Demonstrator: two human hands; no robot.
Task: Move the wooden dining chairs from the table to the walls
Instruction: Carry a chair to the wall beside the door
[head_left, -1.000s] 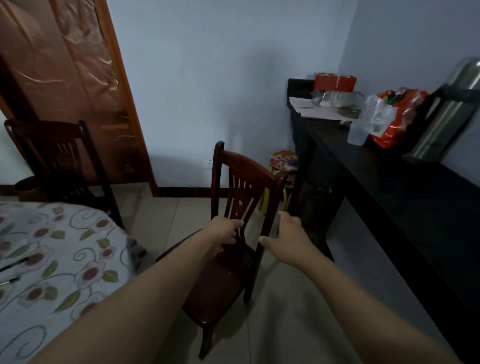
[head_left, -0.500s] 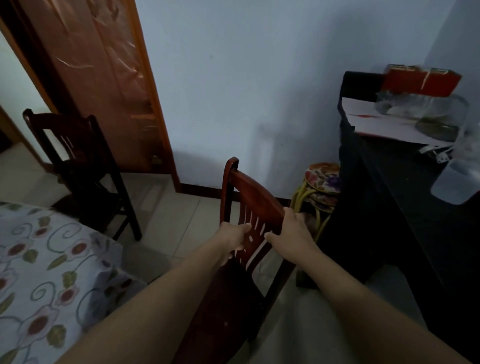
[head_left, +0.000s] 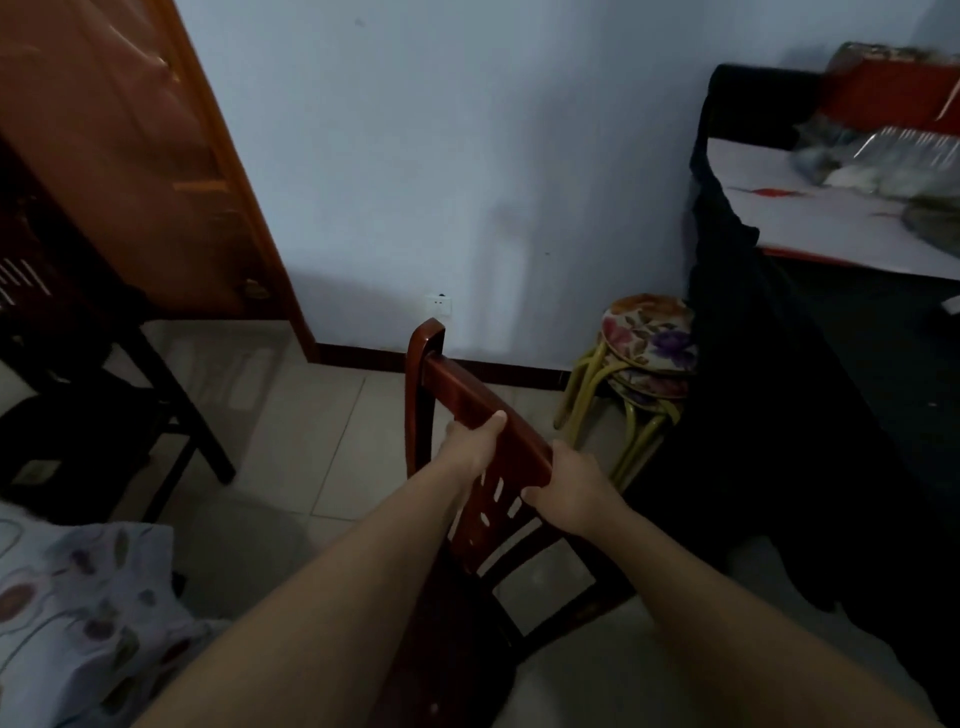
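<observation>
A reddish-brown wooden dining chair (head_left: 457, 400) stands in front of me, its back towards me and tilted. My left hand (head_left: 475, 444) grips the top rail of the backrest from the left. My right hand (head_left: 569, 488) clasps the same rail further right. The seat lies dark beneath my forearms. A second, darker wooden chair (head_left: 78, 395) stands at the left by the door. The table with its floral cloth (head_left: 78, 613) shows at the lower left. The pale blue wall (head_left: 467, 182) rises just beyond the held chair.
A brown door (head_left: 130, 156) stands at the left of the wall. Stacked stools with floral seats (head_left: 649, 338) sit by the wall at the right. A black sideboard (head_left: 779, 389) with papers and a red box runs along the right. Tiled floor lies between.
Both hands have moved up to grip the top rail of the chair's backrest. The chair and I have come closer to the wall, and the view has tipped downwards.
</observation>
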